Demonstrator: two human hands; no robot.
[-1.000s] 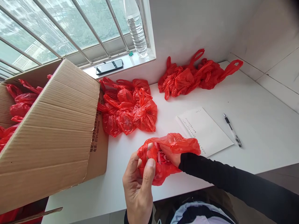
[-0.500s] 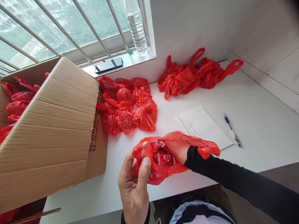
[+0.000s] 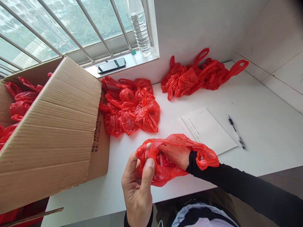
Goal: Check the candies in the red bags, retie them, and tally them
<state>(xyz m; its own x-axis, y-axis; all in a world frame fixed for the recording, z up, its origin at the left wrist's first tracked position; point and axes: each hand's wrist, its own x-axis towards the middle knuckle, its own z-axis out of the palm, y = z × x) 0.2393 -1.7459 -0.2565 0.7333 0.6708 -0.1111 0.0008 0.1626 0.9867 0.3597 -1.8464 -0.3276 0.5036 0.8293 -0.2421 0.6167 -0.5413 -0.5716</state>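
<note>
My left hand [image 3: 139, 186] grips the gathered edge of an open red plastic bag [image 3: 165, 176] between thumb and fingers, holding it just over the front of the table. Through the bag's mouth reaches my right hand [image 3: 177, 156], its fingers bent together over small red wrapped packets [image 3: 164, 160] with white print. The fingertips are partly hidden, so what they hold cannot be made out. One handle of the bag hangs over the black right sleeve.
Several tied red bags [image 3: 132, 107] sit beside a cardboard box [image 3: 54, 126] holding more. Empty-looking red bags [image 3: 189, 77] lie along the wall. A paper sheet [image 3: 210, 132] and a pen [image 3: 236, 132] are to the right. A phone [image 3: 111, 65] and a water bottle [image 3: 140, 31] occupy the windowsill.
My right hand has shifted left inside the bag and its fingers now cover the upper packet seen before. The bag handle on the sleeve has slid slightly left. My left hand keeps its hold.
</note>
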